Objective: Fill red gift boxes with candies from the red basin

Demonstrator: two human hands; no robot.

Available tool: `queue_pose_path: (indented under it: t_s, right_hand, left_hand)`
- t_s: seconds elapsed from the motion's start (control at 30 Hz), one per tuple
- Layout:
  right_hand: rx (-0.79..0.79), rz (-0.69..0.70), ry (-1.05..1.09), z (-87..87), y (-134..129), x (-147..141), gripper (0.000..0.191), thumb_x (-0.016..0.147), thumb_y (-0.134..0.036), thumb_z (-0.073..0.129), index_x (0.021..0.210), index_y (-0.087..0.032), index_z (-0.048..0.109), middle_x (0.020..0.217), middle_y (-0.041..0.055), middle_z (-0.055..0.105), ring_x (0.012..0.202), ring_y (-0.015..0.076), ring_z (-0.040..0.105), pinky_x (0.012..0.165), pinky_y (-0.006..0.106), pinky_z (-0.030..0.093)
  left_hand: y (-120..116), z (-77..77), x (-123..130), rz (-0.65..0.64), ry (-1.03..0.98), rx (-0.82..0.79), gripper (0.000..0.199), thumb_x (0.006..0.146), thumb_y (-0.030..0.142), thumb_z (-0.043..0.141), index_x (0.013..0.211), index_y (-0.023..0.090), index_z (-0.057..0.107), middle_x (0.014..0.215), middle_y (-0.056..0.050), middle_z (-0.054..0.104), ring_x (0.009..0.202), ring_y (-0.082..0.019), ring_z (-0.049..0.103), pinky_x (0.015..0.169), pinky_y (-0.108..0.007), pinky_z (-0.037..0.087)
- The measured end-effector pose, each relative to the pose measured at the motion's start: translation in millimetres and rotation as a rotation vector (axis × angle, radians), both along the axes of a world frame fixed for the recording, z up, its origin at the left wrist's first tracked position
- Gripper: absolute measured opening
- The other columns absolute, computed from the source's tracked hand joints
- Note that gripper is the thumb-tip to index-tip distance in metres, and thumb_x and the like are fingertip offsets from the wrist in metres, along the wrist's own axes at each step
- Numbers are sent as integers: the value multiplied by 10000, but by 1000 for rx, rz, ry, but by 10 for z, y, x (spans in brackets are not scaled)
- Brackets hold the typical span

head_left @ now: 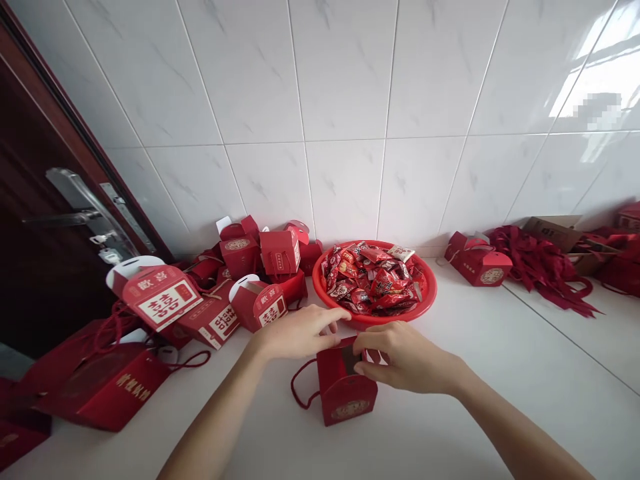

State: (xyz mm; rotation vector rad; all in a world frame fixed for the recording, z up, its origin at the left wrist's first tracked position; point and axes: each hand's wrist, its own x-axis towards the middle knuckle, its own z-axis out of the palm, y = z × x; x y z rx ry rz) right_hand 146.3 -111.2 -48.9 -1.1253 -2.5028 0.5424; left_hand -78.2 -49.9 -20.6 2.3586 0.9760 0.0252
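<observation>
A small red gift box (346, 400) stands on the white surface before me, its top open and a round pale emblem on its near side. A dark red cord handle (299, 385) loops out on its left. My right hand (403, 357) is at the box's right upper edge, thumb and fingers closed about a top flap. At the back left corner is my left hand (303, 333), index finger stretched out and thumb apart near the rim; its other fingers are partly hidden. What lies inside the box is too dark to make out.
Just behind the box is a red plastic basket (430, 293) filled with wrapped sweets (373, 277). Many red gift boxes (163, 297) are piled at left, near a door handle (83, 217). One box (480, 263), red ribbons (537, 263) and a cardboard box (553, 230) lie right, against a tiled wall.
</observation>
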Motion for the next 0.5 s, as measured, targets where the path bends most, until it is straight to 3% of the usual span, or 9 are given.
queue_pose_path:
  t_s: [0.2,0.33,0.5]
  right_hand:
    - [-141,1,-12,78,-11,94,80,861,-156,628,864,-196,698,778,4,707,624,121,584,547,230,378]
    - [-177,-26,-14,88,-19,169,121,858,-129,602,877,-208,692,788,4,714,673,140,630,575,233,421]
    - [-201,-23,-30,116,-41,256,168,826,-96,588,896,-215,683,823,7,718,695,145,633,583,234,445]
  left_hand:
    - [-26,-71,-29,7,-56,-21,547,820,490,723,1302,257,614,1204,-67,700,993,-243,694,800,-289,508]
    - [-42,-90,7,2,-135,43,317,946,309,548,1248,254,628,1118,-39,738,999,-220,686,841,-289,480]
    - [31,-210,14,36,-153,97,302,959,169,385,1060,230,663,1038,-13,738,912,-183,673,766,-257,444]
